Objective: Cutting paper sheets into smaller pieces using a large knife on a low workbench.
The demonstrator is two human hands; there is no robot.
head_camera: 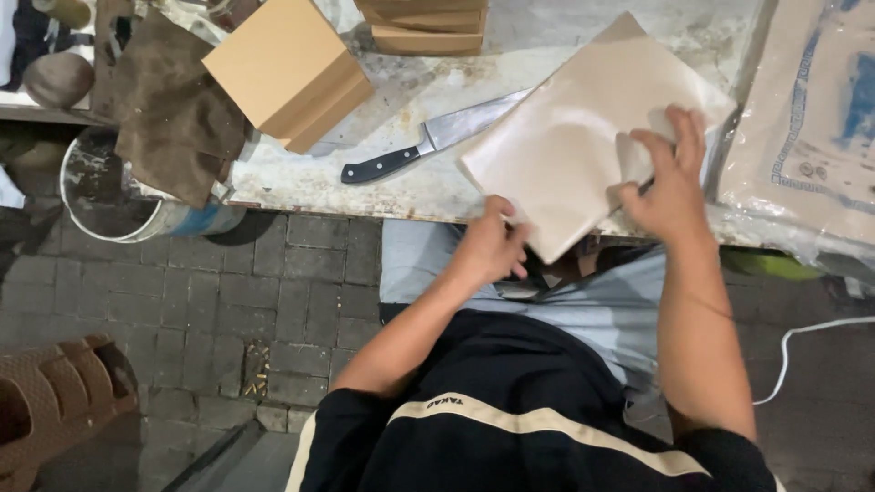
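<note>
- Left hand (489, 248) grips the near corner of a tan glossy paper sheet stack (574, 137), fingers closed on its edge at the tabletop's near edge.
- Right hand (670, 182) pinches the stack's right side, thumb on top; hands apart.
- Stack lies diagonally, long axis running from near corner toward far right; both hands touch it.
- Black-handled kitchen knife (428, 141) lies just left, blade tip under the stack.
- Worn, stained white tabletop (365, 173); brown cardboard boxes (287, 68) toward far edge; grey paved floor (273, 301) below.

A worn, stained pale worktop (383, 173) runs across the top, its edge above a floor of grey paving bricks (273, 301). A brown woven plastic chair (55, 410) stands at lower left, under dim light.
</note>
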